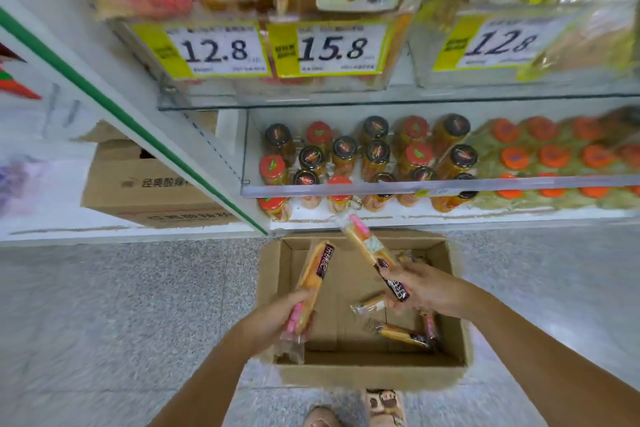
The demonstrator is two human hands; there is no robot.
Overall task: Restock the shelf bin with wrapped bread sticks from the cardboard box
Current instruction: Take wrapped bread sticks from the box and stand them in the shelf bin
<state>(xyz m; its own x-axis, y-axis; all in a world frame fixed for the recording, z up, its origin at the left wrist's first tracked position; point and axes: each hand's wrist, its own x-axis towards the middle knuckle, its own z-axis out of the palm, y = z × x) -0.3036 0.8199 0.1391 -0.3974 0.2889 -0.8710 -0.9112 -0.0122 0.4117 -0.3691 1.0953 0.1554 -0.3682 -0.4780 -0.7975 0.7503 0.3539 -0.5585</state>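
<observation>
Over cardboard box (367,371), lower centre: left hand (277,321) grips wrapped bread stick (317,270); right hand (420,288) grips second stick (365,244). Both sticks point up-frame toward shelf bins (311,83), the right one nearer.

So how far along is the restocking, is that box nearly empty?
Nearly. The cardboard box shows mostly bare bottom, so most stock seems already taken out. In hand: the left-hand grip holds one wrapped bread stick, the right-hand grip a second stick. Left: shelving those two, plus a few loose sticks in the box's right half.
</observation>
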